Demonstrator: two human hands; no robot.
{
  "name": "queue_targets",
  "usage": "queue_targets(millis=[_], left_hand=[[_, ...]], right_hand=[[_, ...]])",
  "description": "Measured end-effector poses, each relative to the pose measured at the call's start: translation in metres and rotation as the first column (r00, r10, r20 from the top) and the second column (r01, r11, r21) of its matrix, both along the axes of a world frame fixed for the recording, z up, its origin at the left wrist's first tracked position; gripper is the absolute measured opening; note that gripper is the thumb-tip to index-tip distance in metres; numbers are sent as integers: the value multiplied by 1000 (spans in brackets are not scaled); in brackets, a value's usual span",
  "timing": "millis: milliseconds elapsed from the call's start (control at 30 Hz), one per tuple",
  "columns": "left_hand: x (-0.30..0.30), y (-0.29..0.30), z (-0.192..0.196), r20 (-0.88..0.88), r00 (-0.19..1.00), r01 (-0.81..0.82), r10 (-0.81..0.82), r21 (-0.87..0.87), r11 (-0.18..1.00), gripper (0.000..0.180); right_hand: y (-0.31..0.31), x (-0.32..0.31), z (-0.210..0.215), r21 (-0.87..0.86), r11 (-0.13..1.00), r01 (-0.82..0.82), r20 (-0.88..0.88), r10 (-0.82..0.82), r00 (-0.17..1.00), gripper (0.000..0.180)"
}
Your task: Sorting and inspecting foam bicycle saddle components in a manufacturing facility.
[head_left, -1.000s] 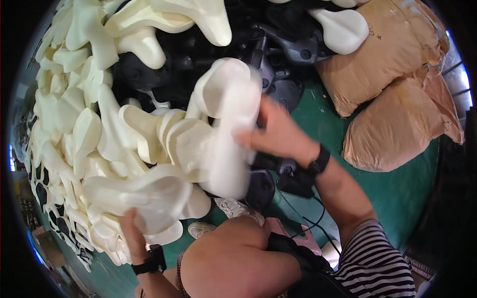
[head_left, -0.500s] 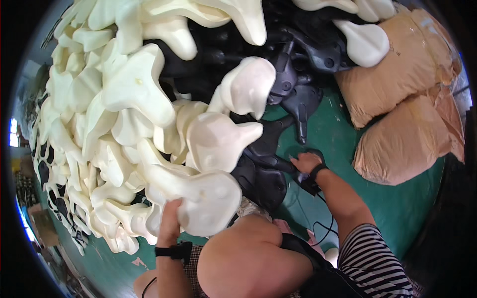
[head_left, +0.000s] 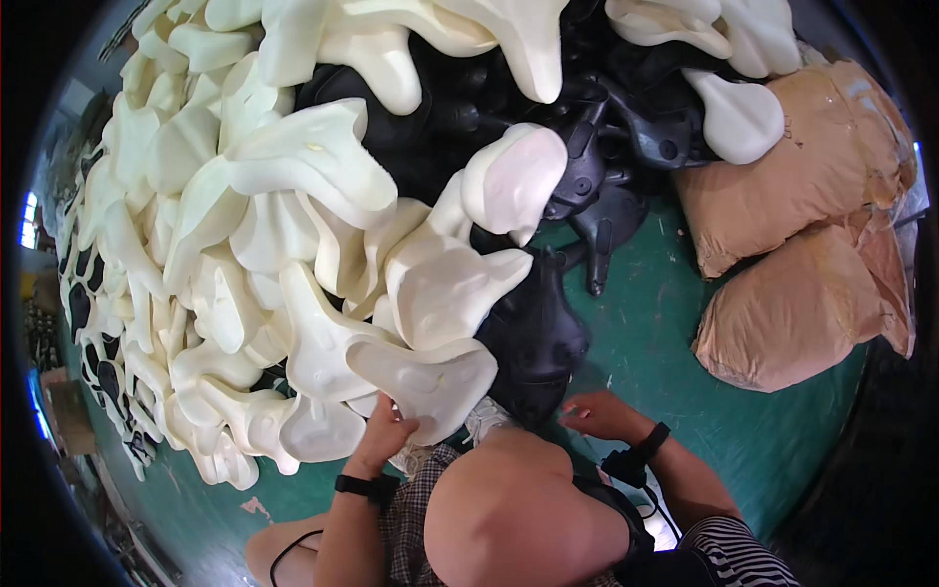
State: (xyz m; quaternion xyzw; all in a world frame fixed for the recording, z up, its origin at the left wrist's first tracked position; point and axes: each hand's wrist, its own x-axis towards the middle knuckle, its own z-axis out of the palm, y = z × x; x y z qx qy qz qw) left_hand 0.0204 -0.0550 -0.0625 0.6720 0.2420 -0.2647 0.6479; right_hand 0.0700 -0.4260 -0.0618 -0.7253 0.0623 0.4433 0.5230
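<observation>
My left hand (head_left: 389, 432) grips the near lower edge of a cream-white foam saddle pad (head_left: 430, 383), which lies tilted on the front of a heap of similar pads. To the right, my right hand (head_left: 604, 419) is off the floor with its fingers loosely bent and apart, and nothing shows in it. Its fingertips are close to the near end of a black saddle shell (head_left: 536, 338) on the floor beside the foam heap. Another white pad (head_left: 440, 298) lies just behind the one in my left hand.
More black shells (head_left: 611, 215) lie piled behind, partly under white pads. Two stuffed brown sacks (head_left: 792, 328) rest on the green floor (head_left: 636, 323) at the right. My bent knee (head_left: 523, 509) is close in front of the heap. Black straps with a cable are on my wrists.
My right hand has drawn back toward me from the black shells. The foam pad at my left hand has tilted and moved. The nearest black shells now lie differently, and the view has shifted slightly.
</observation>
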Motion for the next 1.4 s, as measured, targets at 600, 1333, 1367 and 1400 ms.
queue_targets(millis=[600, 1333, 1367, 1400], left_hand=[[-28, 69, 111, 160, 959, -234, 234, -23, 972, 49], [46, 17, 140, 281, 770, -376, 573, -526, 763, 56], [45, 18, 137, 262, 767, -394, 586, -528, 752, 55], [45, 18, 134, 244, 763, -412, 599, -529, 742, 54]], right_hand=[[-51, 63, -23, -12, 858, 514, 803, -298, 516, 32], [207, 124, 120, 225, 971, -75, 934, -193, 302, 23], [208, 124, 112, 245, 966, -86, 917, -202, 345, 29], [207, 122, 112, 236, 968, -85, 917, -193, 350, 29]])
